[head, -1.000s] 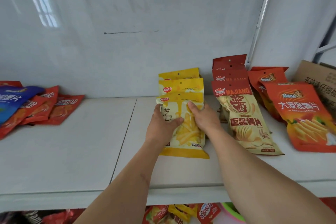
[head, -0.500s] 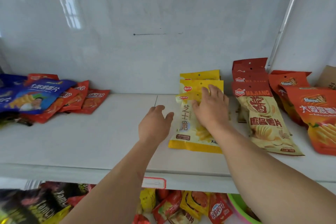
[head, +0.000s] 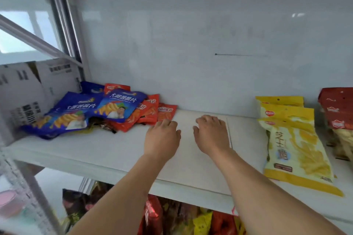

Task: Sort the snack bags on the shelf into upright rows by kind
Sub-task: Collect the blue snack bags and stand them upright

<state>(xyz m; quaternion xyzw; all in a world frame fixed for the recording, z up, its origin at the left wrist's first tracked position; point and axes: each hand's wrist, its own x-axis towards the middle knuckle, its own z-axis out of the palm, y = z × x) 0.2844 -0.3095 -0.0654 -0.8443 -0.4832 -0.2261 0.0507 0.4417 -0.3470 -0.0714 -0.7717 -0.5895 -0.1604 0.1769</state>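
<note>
A loose heap of blue snack bags (head: 80,110) and red snack bags (head: 150,112) lies flat at the left of the white shelf (head: 114,150). A row of overlapping yellow bags (head: 294,145) lies at the right, with red-topped bags (head: 338,108) beyond it at the frame edge. My left hand (head: 162,135) hovers just right of the red bags, fingers loosely bent, holding nothing. My right hand (head: 212,131) is beside it over bare shelf, also holding nothing.
White cardboard boxes (head: 28,97) stand at the far left beside a metal upright (head: 65,25). The white back wall (head: 191,53) closes the shelf behind. More snack bags (head: 172,215) fill the shelf below. A pink tub (head: 9,202) sits low left.
Both hands left the yellow bag and moved left toward the mixed heap. The view swung left, so the yellow row now sits at the right.
</note>
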